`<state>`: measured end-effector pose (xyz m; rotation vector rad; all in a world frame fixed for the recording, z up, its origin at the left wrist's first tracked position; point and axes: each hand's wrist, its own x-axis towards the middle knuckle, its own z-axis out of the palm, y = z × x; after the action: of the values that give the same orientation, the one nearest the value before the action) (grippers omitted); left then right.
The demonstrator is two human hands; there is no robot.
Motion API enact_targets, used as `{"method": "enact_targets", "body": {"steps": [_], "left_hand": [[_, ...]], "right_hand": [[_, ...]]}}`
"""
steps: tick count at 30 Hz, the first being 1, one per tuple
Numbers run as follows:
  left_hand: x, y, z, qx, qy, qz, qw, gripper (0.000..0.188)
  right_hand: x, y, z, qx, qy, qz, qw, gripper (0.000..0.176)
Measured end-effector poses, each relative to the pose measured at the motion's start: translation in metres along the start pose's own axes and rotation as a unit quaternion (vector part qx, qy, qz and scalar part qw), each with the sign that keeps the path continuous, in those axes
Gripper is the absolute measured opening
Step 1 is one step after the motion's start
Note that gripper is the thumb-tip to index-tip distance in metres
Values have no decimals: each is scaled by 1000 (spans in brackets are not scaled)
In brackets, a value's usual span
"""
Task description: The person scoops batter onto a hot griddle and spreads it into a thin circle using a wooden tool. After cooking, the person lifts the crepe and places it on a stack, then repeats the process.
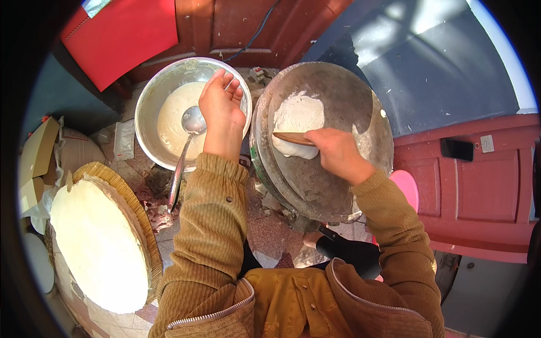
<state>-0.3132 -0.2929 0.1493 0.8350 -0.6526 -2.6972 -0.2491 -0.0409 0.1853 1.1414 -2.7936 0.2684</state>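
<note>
A round griddle [334, 88] lies right of centre, with a patch of pale batter [299, 112] on its left part. My right hand [344, 154] is closed on a wooden spreader [293, 138], whose edge lies across the batter. On the left is a metal bowl [146, 126] of batter, and a metal ladle [179, 164] rests in it with its handle over the near rim. My left hand [222, 99] is raised over the bowl's right side, palm up, fingers loosely curled and holding nothing.
A stack of thin pale flatbreads [101, 249] sits on a round woven straw mat [156, 262] at the lower left. Beyond it are a cardboard box [42, 152] and a sack [78, 145]. A pink stool [405, 188] stands right of the griddle, near a red wooden door [486, 177].
</note>
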Motion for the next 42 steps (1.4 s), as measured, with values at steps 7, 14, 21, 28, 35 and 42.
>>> {"method": "enact_targets", "body": {"steps": [7,14,21,28,35,42], "left_hand": [[-3,-6,0,7,-2,-15,1000,30],[2,-5,0,10,-4,-14,1000,30],[-4,-9,2,18,-4,-32,999,31],[1,-5,0,12,-8,-24,1000,29],[0,-8,-1,31,3,-37,999,27],[2,-6,-1,29,-15,-35,999,26]], "right_hand": [[28,22,16,0,64,28,998,34],[-18,7,-4,22,17,0,1000,32],[8,11,18,17,48,10,999,32],[-34,6,-17,21,38,-58,997,28],[-13,2,9,-12,23,-13,1000,35],[-61,0,-27,-48,-54,29,997,43]]}}
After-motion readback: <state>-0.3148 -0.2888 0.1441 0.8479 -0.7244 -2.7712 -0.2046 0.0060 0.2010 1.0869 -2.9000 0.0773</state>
